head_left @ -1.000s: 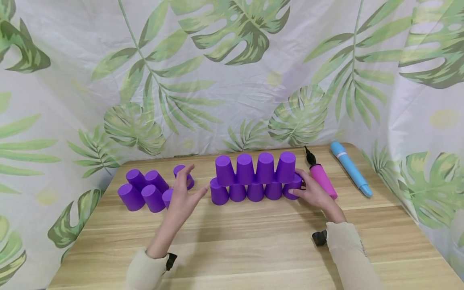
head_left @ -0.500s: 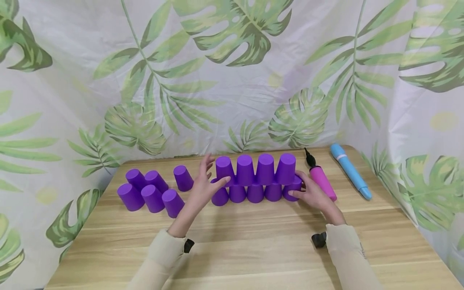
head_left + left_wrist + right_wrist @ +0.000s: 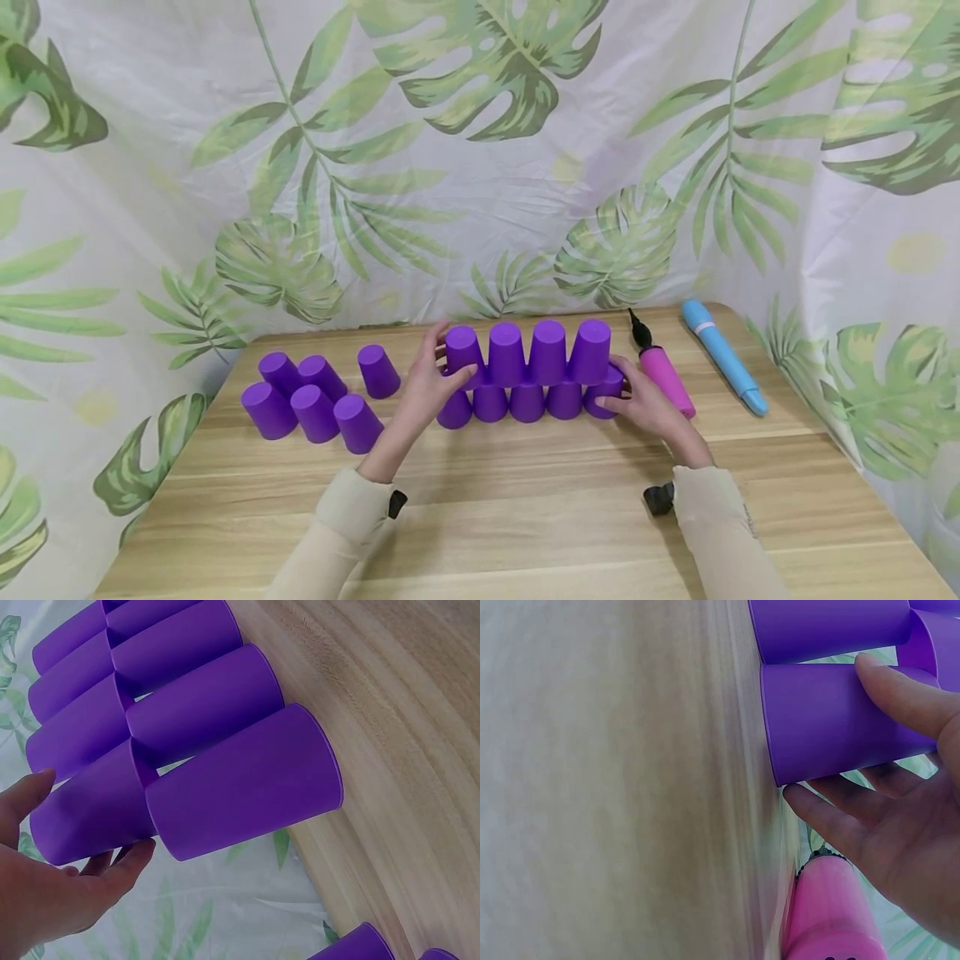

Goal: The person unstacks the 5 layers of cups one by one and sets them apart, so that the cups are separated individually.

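Here, the left hand (image 3: 429,387) holds the top-left stacked purple cup (image 3: 462,342), the right hand (image 3: 647,402) the bottom-right stacked purple cup (image 3: 602,390), near the tabletop's (image 3: 525,517) back edge; pushing sideways could tip them.

Legible text: none that we can read in any view.
Pink hand pump (image 3: 667,382): at four o'clock in the head view; in the right wrist view we see black marks (image 3: 840,958) on it at five o'clock, cut off by the view's edge and unreadable.
Right sleeve (image 3: 720,518): between four and five o'clock in the head view; we find small dark marks along its outer edge, too small to make out.
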Demonstrator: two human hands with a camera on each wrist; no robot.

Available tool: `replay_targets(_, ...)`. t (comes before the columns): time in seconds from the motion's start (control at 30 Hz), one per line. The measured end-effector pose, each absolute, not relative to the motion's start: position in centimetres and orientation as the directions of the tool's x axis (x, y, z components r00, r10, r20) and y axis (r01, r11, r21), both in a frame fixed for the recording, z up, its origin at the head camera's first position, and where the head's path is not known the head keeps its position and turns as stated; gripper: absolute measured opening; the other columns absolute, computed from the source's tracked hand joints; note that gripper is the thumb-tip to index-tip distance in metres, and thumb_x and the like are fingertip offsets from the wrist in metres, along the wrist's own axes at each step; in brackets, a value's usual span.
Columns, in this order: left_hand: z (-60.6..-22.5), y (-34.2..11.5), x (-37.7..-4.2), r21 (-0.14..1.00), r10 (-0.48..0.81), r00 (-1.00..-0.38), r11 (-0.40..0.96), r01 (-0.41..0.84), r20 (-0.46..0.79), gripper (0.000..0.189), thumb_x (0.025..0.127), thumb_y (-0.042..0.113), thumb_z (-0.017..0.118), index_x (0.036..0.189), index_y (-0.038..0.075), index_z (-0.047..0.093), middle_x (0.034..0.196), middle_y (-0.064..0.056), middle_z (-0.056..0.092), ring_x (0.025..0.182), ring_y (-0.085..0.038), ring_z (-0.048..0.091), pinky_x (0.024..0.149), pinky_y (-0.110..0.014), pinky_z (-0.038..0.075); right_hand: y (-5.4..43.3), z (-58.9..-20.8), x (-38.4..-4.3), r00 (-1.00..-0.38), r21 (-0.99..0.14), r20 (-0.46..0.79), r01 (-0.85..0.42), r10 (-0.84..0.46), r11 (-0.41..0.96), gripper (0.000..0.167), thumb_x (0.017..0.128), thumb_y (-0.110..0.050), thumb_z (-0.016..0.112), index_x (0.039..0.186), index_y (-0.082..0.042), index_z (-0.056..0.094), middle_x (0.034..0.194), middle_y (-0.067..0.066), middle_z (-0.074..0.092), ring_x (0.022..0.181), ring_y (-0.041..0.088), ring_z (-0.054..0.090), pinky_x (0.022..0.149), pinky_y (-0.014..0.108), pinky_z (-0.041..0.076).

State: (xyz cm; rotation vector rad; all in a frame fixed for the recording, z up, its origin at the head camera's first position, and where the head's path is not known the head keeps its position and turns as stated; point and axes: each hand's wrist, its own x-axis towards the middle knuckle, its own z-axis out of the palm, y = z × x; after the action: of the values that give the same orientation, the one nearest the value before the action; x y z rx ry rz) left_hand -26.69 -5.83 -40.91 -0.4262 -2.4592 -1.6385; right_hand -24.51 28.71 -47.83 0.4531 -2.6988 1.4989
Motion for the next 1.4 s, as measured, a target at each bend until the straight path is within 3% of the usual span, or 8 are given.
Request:
replay_targets(0.2, -41.1, -5.7, -27.0, 0.868, 0.125, -0.95, 0.386, 0.313, 0.288, 0.061, 0.081, 0.004, 0.074, 0.134, 0.001, 0.044, 0.125, -0.021, 0.053, 0.115, -0.039, 0.054, 0.094, -0.046, 0.05, 28.6, -47.8, -24.4, -0.958, -0.831, 0.154, -0.257, -0.241, 0.493, 0.07, 0.088, -0.006, 0.069, 0.146, -0.001, 0.03, 0.133, 0.03, 0.048, 0.12, 0.047, 0.05, 0.097, 0.054, 0.046)
replay_targets(0.5, -40.0, -8.1, -25.8, 0.845, 0.075, -0.946, 0.43, 0.317, 0.317, 0.061, 0.082, 0.012, 0.075, 0.135, 0.008, 0.044, 0.125, -0.016, 0.055, 0.113, -0.034, 0.056, 0.093, -0.044, 0.051, 28.7, -47.8, -24.5, -0.956, -0.83, 0.16, -0.265, -0.245, 0.49, 0.069, 0.088, -0.008, 0.069, 0.145, -0.001, 0.031, 0.133, 0.03, 0.049, 0.12, 0.046, 0.05, 0.097, 0.055, 0.045)
replay_targets(0.9, -37.2, -13.7, -21.8, 0.806, -0.065, -0.886, 0.451, 0.384, 0.458, 0.061, 0.081, 0.006, 0.075, 0.134, 0.004, 0.043, 0.123, -0.017, 0.055, 0.11, -0.031, 0.057, 0.093, -0.044, 0.05, 28.7, -47.8, -24.6, -0.956, -0.832, 0.154, -0.262, -0.25, 0.489, 0.069, 0.088, -0.007, 0.069, 0.145, -0.002, 0.031, 0.133, 0.029, 0.049, 0.12, 0.046, 0.05, 0.098, 0.055, 0.045)
replay_targets(1.13, -36.3, -18.1, -19.5, 0.796, -0.226, -0.837, 0.503, 0.338, 0.498, 0.064, 0.079, 0.0, 0.075, 0.134, 0.003, 0.043, 0.118, 0.0, 0.053, 0.103, -0.007, 0.053, 0.09, -0.019, 0.048, 28.5, -47.6, -24.6, -0.956, -0.837, 0.151, -0.26, -0.252, 0.482, 0.069, 0.088, -0.004, 0.068, 0.146, -0.002, 0.03, 0.133, 0.03, 0.048, 0.121, 0.047, 0.049, 0.098, 0.055, 0.044)
replay_targets(1.4, -37.1, -23.9, -17.3, 0.823, -0.411, -0.784, 0.527, 0.213, 0.466, 0.065, 0.079, 0.0, 0.074, 0.135, 0.009, 0.041, 0.114, 0.01, 0.048, 0.099, -0.005, 0.053, 0.08, -0.009, 0.046, 28.7, -47.9, -24.6, -0.956, -0.835, 0.156, -0.263, -0.249, 0.483, 0.068, 0.089, -0.005, 0.068, 0.146, -0.002, 0.03, 0.134, 0.03, 0.047, 0.121, 0.047, 0.049, 0.098, 0.055, 0.045)
